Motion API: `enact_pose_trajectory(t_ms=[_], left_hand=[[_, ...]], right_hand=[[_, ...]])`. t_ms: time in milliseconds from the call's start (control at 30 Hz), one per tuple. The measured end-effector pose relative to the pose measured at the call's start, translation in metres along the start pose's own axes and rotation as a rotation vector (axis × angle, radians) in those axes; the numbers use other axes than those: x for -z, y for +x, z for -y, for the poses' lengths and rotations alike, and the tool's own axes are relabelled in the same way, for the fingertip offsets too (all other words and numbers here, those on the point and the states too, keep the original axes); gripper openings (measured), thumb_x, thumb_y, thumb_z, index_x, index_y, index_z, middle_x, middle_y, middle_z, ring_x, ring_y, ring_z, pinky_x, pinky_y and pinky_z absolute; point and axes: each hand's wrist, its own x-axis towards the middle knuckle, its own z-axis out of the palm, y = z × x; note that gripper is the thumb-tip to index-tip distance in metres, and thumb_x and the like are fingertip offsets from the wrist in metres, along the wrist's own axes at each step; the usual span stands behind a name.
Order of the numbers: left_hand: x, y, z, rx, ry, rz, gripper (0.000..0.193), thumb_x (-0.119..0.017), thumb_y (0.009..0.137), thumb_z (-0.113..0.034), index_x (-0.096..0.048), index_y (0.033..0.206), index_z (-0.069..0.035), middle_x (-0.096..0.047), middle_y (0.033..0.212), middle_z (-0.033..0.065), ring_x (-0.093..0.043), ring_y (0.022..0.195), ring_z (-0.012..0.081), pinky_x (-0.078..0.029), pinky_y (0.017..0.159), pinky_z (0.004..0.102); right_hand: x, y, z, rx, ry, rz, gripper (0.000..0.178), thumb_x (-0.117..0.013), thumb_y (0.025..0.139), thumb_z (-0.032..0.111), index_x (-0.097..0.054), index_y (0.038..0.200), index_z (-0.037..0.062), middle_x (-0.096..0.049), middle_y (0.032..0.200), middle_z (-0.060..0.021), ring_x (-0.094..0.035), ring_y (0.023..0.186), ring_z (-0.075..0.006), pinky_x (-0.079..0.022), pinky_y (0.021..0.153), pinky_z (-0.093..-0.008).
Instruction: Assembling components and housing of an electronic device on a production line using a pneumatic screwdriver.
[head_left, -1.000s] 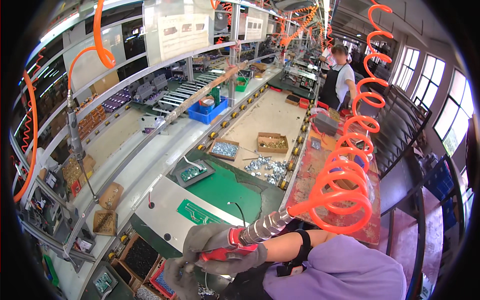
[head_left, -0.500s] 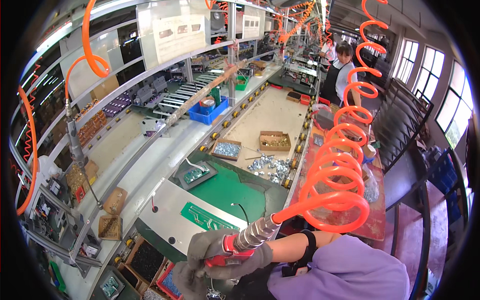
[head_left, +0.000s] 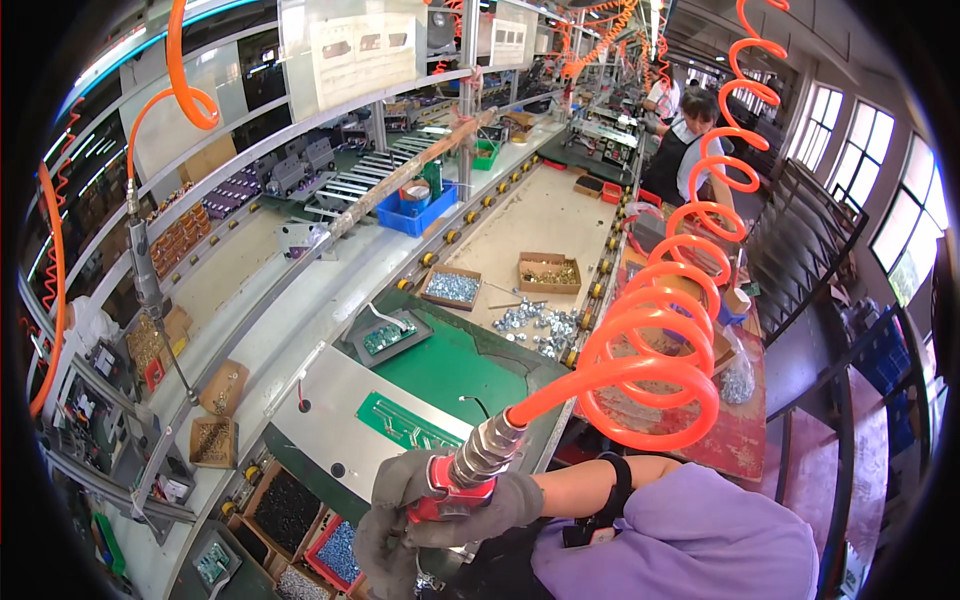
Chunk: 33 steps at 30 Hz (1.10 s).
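My right hand [head_left: 505, 512], in a grey glove, is wrapped around a red air tool [head_left: 455, 490]. A metal coupling [head_left: 486, 450] on its top end joins it to an orange coiled air hose [head_left: 650, 400]. The tool's working end is hidden by the gloves. Close below and to the left, my left hand [head_left: 385, 550], also gloved in grey, has its fingers curled; whatever they hold is hidden. Just beyond the hands lies a silver metal panel [head_left: 335, 410] with a green circuit board [head_left: 408, 422] on it and a thin black cable [head_left: 478, 402] beside that board.
Boxes of black screws [head_left: 285, 510] and a red bin of bluish screws [head_left: 335, 550] stand left of my hands. Farther off are a tray with a circuit board [head_left: 388, 337], loose metal parts [head_left: 545, 325] and a co-worker [head_left: 690, 150]. An air screwdriver [head_left: 147, 275] hangs at left.
My hands and the red air tool have shifted slightly left, and the hose has swung with them. The view has shifted a little. The co-worker's head has bent lower.
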Motion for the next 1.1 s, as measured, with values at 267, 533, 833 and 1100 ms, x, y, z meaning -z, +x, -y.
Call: enact_pose_trajectory(t_ms=[267,533,833,1100], left_hand=[[-0.014,0.011,-0.008,-0.179,0.114,-0.11,0.028,-0.076,0.072,-0.016,-0.062,0.093,-0.003,-0.059,0.08,0.0096,-0.057,0.072,0.0274,-0.044,0.064,0.0374],[0.005,-0.018,0.022,0.361,0.092,-0.193,0.033,-0.075,0.076,-0.007,-0.056,0.102,-0.004,-0.056,0.078,0.0015,-0.052,0.069,0.0095,-0.046,0.064,0.0247],[0.006,-0.034,0.042,0.448,-0.05,-0.153,0.023,-0.07,0.084,-0.008,-0.056,0.101,-0.002,-0.06,0.083,0.0042,-0.06,0.075,0.0108,-0.049,0.065,0.0251],[0.004,-0.039,0.051,0.407,-0.097,-0.205,0.019,-0.069,0.084,-0.006,-0.057,0.098,-0.002,-0.062,0.086,0.0059,-0.062,0.076,0.0111,-0.05,0.068,0.0252]], right_hand=[[0.008,-0.001,-0.005,-0.061,-0.165,0.06,0.03,-0.067,0.085,0.011,-0.052,0.11,0.0043,-0.056,0.102,-0.0073,-0.055,0.097,-0.015,-0.047,0.082,-0.031],[0.017,-0.006,-0.03,-0.134,-0.26,-0.191,0.036,-0.065,0.075,-0.005,-0.052,0.106,0.0067,-0.06,0.093,-0.0146,-0.059,0.077,-0.0182,-0.051,0.062,-0.0317],[0.011,-0.007,-0.043,-0.34,-0.263,-0.037,0.036,-0.064,0.077,-0.006,-0.051,0.108,0.0072,-0.06,0.099,-0.0114,-0.058,0.087,-0.0181,-0.05,0.074,-0.0329],[0.005,-0.001,-0.047,-0.457,-0.303,0.067,0.034,-0.063,0.078,-0.008,-0.053,0.107,0.005,-0.06,0.102,-0.0093,-0.057,0.093,-0.0162,-0.047,0.082,-0.0325]])
